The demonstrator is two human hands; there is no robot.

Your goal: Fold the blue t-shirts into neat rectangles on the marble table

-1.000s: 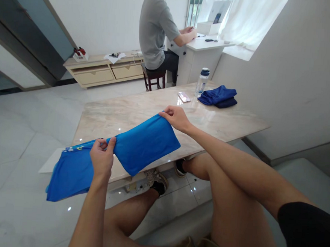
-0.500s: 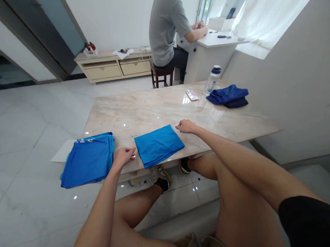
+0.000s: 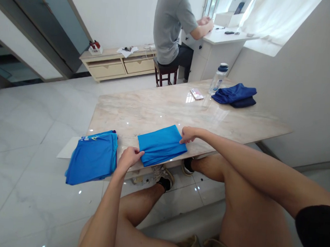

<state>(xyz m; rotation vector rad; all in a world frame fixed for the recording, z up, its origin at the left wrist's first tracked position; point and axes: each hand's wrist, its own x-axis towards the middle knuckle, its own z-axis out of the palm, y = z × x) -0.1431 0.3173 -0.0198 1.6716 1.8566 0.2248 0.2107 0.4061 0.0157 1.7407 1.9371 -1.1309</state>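
A long table with a smooth, glossy stone-look top in pale beige and grey veining spreads across the view. Beyond its far edge stand a boxy white desk, where a person in a grey T-shirt sits, and a low, pale wood-toned cabinet with two drawer fronts. At the table's near left corner lies a stack of folded blue garments, soft and roughly rectangular, edged in lighter blue, with a white and yellow print along the top; its lower part reaches past the table edge. The folded bright-blue cloth, thin, smooth and nearly rectangular, with a shallow crease across it, lies at the middle of the table's near edge. Toward the table's far right side sit a loosely bunched dark-blue garment, a clear cylindrical bottle with a dark-blue cap, upright, and a flat pinkish phone. The left hand reaches up from the table's near side, thumb over the cloth's left edge, pinching it. The right hand, forearm slanting in from the right, bends its fingers down and pinches the right edge.
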